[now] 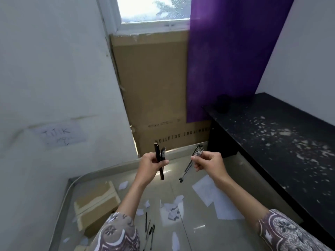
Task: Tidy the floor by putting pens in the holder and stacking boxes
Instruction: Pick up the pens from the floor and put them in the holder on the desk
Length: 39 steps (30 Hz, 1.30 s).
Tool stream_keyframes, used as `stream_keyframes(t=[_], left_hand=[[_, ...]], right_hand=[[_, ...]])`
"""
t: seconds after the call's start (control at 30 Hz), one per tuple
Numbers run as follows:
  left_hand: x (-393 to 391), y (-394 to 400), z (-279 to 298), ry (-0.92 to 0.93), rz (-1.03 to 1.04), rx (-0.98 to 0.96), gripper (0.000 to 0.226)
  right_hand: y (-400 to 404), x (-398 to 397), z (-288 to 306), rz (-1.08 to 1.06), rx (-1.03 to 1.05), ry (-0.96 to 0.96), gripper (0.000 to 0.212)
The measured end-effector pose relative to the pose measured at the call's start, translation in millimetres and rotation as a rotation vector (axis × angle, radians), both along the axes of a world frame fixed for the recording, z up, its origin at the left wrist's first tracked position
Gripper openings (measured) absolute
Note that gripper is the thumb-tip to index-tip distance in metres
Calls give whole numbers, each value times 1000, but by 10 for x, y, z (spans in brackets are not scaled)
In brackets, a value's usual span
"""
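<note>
on the far left a paper note (pixel 60 135) is stuck on the white wall. below it, on the tiled floor (pixel 199 230), a flat cardboard box (pixel 96 203) lies by the wall. the left hand (pixel 152 164) is raised, its fingers curled around two dark pens (pixel 159 161) held nearly upright. under the hands, several loose pens (pixel 149 230) lie together on the floor between the patterned sleeves, with torn paper scraps (pixel 172 208) scattered just beside them and white sheets (pixel 215 198) further right. behind the hands a tall cardboard carton (pixel 154 84) leans below the window, partly covered by a purple curtain (pixel 226 51). the right hand (pixel 208 163) pinches a small bunch of clear pens (pixel 191 163), slanted down to the left. on the right stands a black desk (pixel 282 142) flecked white, with a dark holder (pixel 223 104) blurred at its far corner.
</note>
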<state>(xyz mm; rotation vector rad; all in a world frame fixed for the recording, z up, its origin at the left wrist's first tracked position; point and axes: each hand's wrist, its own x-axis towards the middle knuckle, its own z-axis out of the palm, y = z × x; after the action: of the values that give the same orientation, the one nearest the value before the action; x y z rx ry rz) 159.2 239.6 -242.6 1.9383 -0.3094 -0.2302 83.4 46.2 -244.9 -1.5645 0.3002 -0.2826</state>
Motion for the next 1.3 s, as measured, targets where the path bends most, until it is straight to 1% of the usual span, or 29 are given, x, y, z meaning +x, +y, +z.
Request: stream_keyframes(t=[0.2,0.33,0.43,0.53,0.67,0.8,0.93,1.03,1.17,1.3], left_hand=[[379,-411,149,-16,-78,-8,10],[754,-740,264,-23,-129,-23,2],[1044,-986,350,-57,-135,-34,8],[1353,-1280,400,-78,-109,-98,8],[1675,-1765,385,-41,-80,-156,8],[1954,-2342,375,16,-62,-268,9],[2283,-2924,362,36,-78,-316,9],[2579,-3399,339,95,-32,-358,17],[3009,-4005,308,164,48,-390,21],[3335,-4442,238,147,100,-344,13]], right_hand=[[-329,237,48,-116,-27,-17,10],[-571,504,104,-220,1,-25,9],[-761,698,170,-286,7,-58,9],[-989,890,216,-357,22,-89,10],[-1337,1109,240,-438,17,-114,10],[-1817,1377,235,-511,38,-125,11],[-2341,1748,240,-543,33,-143,11],[-2806,2077,274,-540,31,-150,10],[-3435,2577,312,-520,-14,-131,10],[-3850,3004,254,-532,-64,-140,8]])
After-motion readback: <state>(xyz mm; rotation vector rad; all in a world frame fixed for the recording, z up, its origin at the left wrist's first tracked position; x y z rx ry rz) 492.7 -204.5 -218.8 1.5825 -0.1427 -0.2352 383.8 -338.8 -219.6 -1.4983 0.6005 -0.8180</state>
